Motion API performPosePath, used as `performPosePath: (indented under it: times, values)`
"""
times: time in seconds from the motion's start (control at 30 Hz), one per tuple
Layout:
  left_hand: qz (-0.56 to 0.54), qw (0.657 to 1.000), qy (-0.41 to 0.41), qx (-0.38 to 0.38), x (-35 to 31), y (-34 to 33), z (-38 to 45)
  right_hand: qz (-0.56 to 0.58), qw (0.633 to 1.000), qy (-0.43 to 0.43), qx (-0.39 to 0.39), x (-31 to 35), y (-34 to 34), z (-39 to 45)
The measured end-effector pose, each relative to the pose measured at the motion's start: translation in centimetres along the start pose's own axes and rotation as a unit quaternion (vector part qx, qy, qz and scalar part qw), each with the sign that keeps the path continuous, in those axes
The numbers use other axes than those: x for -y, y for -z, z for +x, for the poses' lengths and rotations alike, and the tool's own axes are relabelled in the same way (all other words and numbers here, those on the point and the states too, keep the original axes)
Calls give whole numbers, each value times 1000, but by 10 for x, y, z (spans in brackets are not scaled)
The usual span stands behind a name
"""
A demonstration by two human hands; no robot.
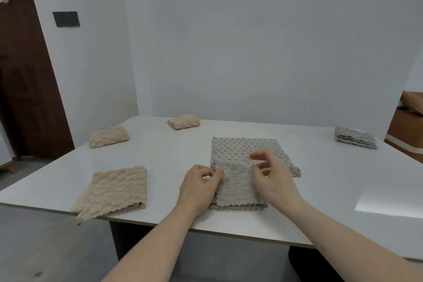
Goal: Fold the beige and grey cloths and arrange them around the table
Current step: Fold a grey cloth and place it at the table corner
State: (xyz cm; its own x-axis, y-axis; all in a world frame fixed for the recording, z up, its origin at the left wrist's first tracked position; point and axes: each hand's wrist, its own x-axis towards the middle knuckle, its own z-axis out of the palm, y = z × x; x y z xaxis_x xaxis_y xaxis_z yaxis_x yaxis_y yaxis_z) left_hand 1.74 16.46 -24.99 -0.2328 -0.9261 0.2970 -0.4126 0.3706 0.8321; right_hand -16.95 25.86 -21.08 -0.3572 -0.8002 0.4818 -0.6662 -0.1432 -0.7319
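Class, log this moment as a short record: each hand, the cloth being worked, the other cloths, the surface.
left hand: pinches the half-folded grey textured cloth
right hand: above same cloth, fingers loosely curled, blurred
beige fleecy cloths: three; near one overhangs the edge
folded grey cloth: far right
surface: white table

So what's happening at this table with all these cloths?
A person is folding a grey cloth on the white table. The left hand pinches the folded flap's left edge; the right hand is over its right side, fingers loosely curled, blurred. Two folded beige cloths lie along the far left, a folded grey one at the far right. A larger beige cloth overhangs the near edge.
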Motion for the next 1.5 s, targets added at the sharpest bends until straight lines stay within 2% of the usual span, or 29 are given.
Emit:
performPosePath:
  times: [0.07, 0.23, 0.53, 0.67, 0.77, 0.83, 0.9, 1.07, 1.3, 1.5]
  values:
    - [4, 1000, 9, -10, 1, 0, 1, -13, 1000, -10, -20, -19, 7, -9]
    - [5, 999, 14, -37, 0, 1, 2, -41, 998, -44, 32, -44, 9, -20]
    - [112, 993, -4, -36, 2, -2, 1, -135, 982, 19, 130, -50, 4, -18]
    - [102, 993, -38, -46, 1, -2, -2, -202, 961, 43, 186, -52, 2, -17]
    - [125, 984, -113, -53, -1, -2, -6, -236, 946, 43, 216, -50, 1, -15]
    - [166, 972, -164, -17, -1, -3, -9, -256, 937, 39, 233, -49, -1, -15]
    - [207, 961, -178, 42, -2, -4, -11, -272, 929, 25, 248, -50, -2, -14]
    - [294, 938, -78, 167, -3, -9, -6, -285, 921, 3, 267, -48, -4, -12]
    - [340, 920, -52, 188, -4, -12, -5, -265, 932, -41, 245, -42, -11, -11]
    - [364, 909, -33, 200, -7, -13, -5, -293, 922, -30, 251, -39, -12, -16]
